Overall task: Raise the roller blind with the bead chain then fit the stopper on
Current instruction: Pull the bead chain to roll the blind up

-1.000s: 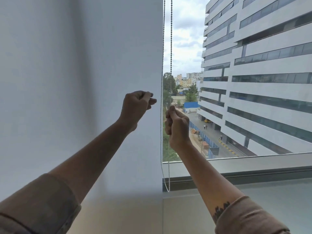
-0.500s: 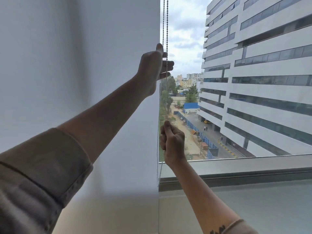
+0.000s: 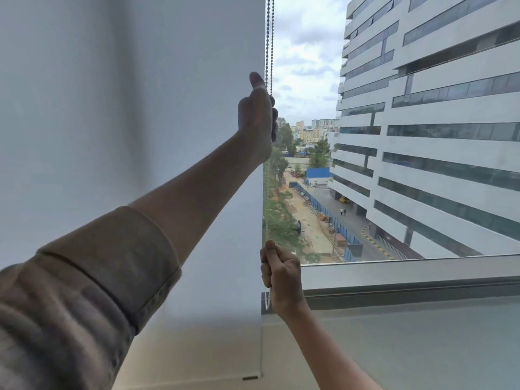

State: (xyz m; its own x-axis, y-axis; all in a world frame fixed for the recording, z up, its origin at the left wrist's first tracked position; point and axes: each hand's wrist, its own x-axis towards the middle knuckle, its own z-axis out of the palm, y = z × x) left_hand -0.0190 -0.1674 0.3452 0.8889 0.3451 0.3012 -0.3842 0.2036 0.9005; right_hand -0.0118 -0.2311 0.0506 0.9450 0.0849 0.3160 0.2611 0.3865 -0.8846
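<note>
A white roller blind (image 3: pixel 140 136) covers the left part of the window, and its bottom bar (image 3: pixel 197 377) hangs low near the sill. The bead chain (image 3: pixel 269 38) runs down along the blind's right edge as two strands. My left hand (image 3: pixel 257 114) is raised high and closed around the chain, thumb pointing up. My right hand (image 3: pixel 281 280) is lower, at sill height, fisted on the same chain. The chain's bottom loop (image 3: pixel 266 301) shows just left of my right wrist. No stopper is visible.
The uncovered glass on the right looks out on a tall white office building (image 3: pixel 436 136) and a street below. A grey window frame (image 3: pixel 408 266) and a wide sill (image 3: pixel 422 347) run across the lower right.
My left hand rose from chest height to high on the chain and closed on it. My right hand moved down with the chain toward the sill.
</note>
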